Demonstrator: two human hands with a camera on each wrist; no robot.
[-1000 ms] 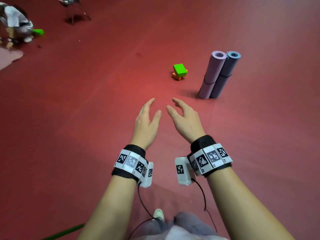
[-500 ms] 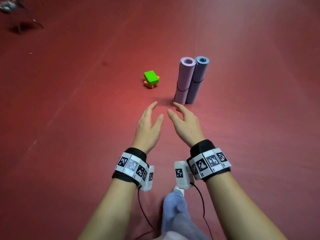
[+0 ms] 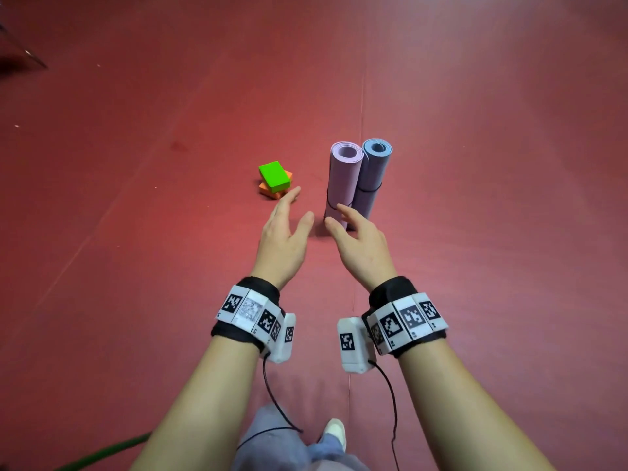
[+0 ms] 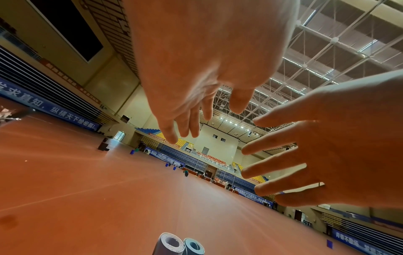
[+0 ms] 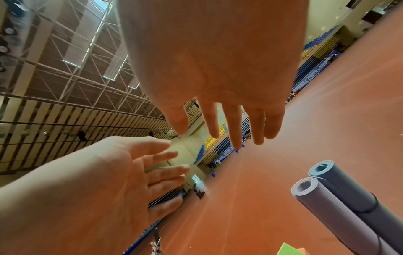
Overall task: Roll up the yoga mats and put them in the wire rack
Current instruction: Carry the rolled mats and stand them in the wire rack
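Both hands out front, palms facing, fingers straight and spread: left hand [image 3: 283, 234] empty, right hand [image 3: 360, 244] empty, nothing in either grip. Closer to the mats than a second ago; rolls larger in the head view and nearer centre, walking approach evidently under way. Lilac mat [image 3: 343, 180] and blue mat [image 3: 372, 175] rolled, upright on the floor [image 3: 136, 232], touching side by side, thin dark loops around them about mid-height. Right fingertips overlapping the lilac roll's lower part in the head view, but apart from it in the wrist view; no contact yet, probably. Rolling looks done for these two; pick-up and carry to the rack still ahead. Rack not clearly seen: thin metal legs [image 3: 23, 56] at the far left edge, possibly it, too cropped to tell. Green block [image 3: 273, 175] stacked on an orange block [image 3: 268, 192], just left of the mats, near the left fingertips. Green strip [image 3: 102, 452] low left, nature unclear. One shoe [image 3: 334, 431] and grey trouser leg below the arms. Marker bands and small white cameras on both wrists, cables trailing. Floor red, matte, faint seams. Room: large sports hall, steel truss roof, tiered seats in blue and yellow, blue banners along the walls, small figures far off.
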